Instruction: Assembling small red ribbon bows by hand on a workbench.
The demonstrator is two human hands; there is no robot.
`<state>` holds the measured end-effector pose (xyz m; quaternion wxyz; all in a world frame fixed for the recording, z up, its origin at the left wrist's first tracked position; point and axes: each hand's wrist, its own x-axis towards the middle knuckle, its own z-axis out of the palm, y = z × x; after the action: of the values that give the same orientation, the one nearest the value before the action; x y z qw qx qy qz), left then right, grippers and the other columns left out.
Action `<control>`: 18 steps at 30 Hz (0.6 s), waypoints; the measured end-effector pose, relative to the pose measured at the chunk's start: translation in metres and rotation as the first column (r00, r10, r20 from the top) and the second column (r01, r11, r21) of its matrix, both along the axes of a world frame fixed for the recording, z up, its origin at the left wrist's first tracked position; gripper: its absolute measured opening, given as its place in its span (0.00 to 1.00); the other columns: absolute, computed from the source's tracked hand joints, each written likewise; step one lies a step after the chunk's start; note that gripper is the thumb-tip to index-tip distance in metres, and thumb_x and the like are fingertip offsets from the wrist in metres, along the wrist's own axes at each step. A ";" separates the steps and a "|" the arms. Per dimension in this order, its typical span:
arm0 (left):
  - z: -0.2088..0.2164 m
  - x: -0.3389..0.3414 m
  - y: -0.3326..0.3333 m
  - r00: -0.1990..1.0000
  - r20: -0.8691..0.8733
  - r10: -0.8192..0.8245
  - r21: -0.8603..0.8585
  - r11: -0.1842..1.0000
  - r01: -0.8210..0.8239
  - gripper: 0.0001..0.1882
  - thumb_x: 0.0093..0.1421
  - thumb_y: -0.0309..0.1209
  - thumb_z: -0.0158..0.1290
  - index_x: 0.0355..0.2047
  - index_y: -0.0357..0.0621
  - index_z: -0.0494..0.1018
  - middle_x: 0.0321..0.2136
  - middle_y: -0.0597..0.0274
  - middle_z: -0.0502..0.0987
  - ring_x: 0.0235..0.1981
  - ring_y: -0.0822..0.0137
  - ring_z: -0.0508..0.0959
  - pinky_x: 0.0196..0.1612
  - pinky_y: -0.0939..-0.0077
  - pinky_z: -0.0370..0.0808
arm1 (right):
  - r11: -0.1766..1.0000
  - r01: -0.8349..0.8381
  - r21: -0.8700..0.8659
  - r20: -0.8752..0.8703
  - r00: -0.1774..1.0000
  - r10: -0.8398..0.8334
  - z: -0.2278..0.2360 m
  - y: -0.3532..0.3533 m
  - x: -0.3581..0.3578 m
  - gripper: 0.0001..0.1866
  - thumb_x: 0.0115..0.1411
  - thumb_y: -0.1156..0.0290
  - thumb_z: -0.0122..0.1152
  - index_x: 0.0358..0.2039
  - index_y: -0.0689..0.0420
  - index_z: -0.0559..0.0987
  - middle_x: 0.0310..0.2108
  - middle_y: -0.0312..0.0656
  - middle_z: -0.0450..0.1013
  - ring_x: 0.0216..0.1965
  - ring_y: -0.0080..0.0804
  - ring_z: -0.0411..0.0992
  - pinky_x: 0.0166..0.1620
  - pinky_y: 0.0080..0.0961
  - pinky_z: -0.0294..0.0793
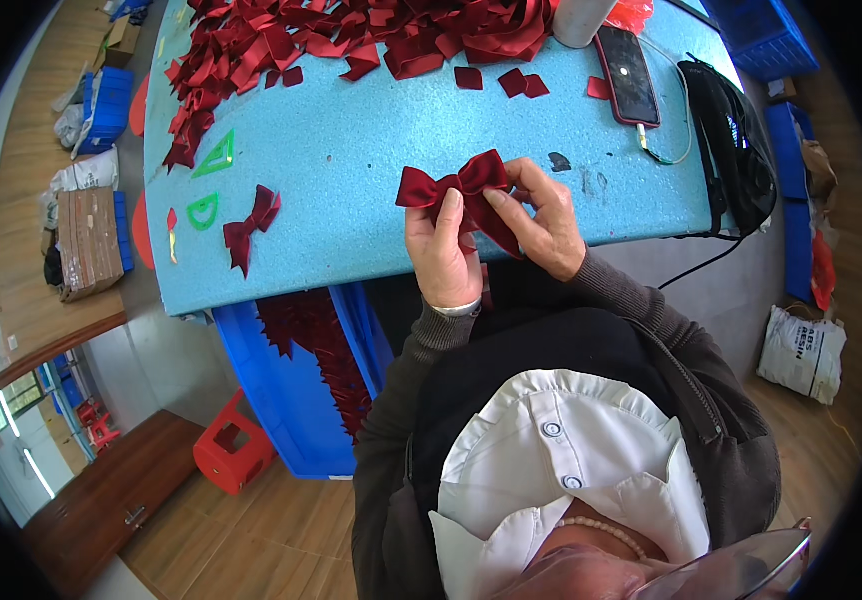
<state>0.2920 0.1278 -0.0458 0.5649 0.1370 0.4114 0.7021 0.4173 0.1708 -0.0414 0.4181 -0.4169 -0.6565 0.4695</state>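
A dark red ribbon bow (431, 190) is held up just above the near edge of the blue table (331, 200). My left hand (443, 245) is closed on its middle and left side, the thumb pressed over the front. My right hand (549, 220) pinches the bow's right loop and tail between thumb and fingers. Another red bow (250, 230) lies on the table to the left, apart from both hands. Beyond the hands, a large heap of red ribbon pieces (351, 35) covers the far side of the table.
Green plastic templates, a triangle (215, 155) and a half-round one (203, 211), lie at the left. A phone (628, 78) with a white cable and a black bag (736, 150) are at the right. Under the table, a blue bin (296, 430) holds red bows. A red stool (234, 447) stands beside it.
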 end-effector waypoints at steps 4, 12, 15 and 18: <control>0.002 0.007 0.000 1.000 -0.015 -0.009 -0.023 1.000 0.009 0.09 0.59 0.28 0.55 0.40 0.43 0.71 0.31 0.68 0.75 0.27 0.79 0.72 0.29 0.84 0.68 | 0.994 0.010 -0.113 -0.029 0.999 -0.013 0.001 0.000 0.006 0.10 0.60 0.78 0.54 0.42 0.66 0.71 0.32 0.40 0.75 0.33 0.18 0.71 0.36 0.18 0.71; 0.011 0.017 0.002 0.998 -0.032 -0.054 -0.018 0.998 0.054 0.10 0.58 0.27 0.56 0.39 0.42 0.70 0.29 0.67 0.74 0.25 0.78 0.71 0.29 0.83 0.68 | 0.999 0.037 -0.007 -0.073 0.997 -0.038 0.005 0.002 0.014 0.14 0.61 0.81 0.49 0.48 0.66 0.68 0.35 0.42 0.75 0.37 0.20 0.72 0.41 0.19 0.72; 0.010 0.018 0.001 0.998 -0.033 -0.057 0.008 0.998 0.057 0.10 0.58 0.27 0.56 0.39 0.41 0.70 0.29 0.66 0.74 0.25 0.77 0.72 0.28 0.82 0.68 | 0.999 -0.008 -0.039 -0.073 0.997 0.005 0.005 0.004 0.016 0.15 0.61 0.81 0.48 0.49 0.66 0.68 0.35 0.42 0.75 0.37 0.21 0.72 0.42 0.19 0.72; 0.007 0.017 -0.001 0.997 -0.021 -0.073 0.039 0.997 0.074 0.10 0.58 0.27 0.55 0.40 0.40 0.70 0.29 0.65 0.74 0.25 0.75 0.72 0.28 0.81 0.69 | 0.999 -0.033 -0.039 -0.148 0.989 0.027 0.005 0.005 0.015 0.19 0.57 0.84 0.47 0.50 0.65 0.68 0.36 0.43 0.75 0.37 0.23 0.73 0.42 0.21 0.73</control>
<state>0.3089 0.1264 -0.0387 0.5834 0.1702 0.3976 0.6874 0.4327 0.1755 -0.0366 0.4498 -0.3795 -0.6201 0.5187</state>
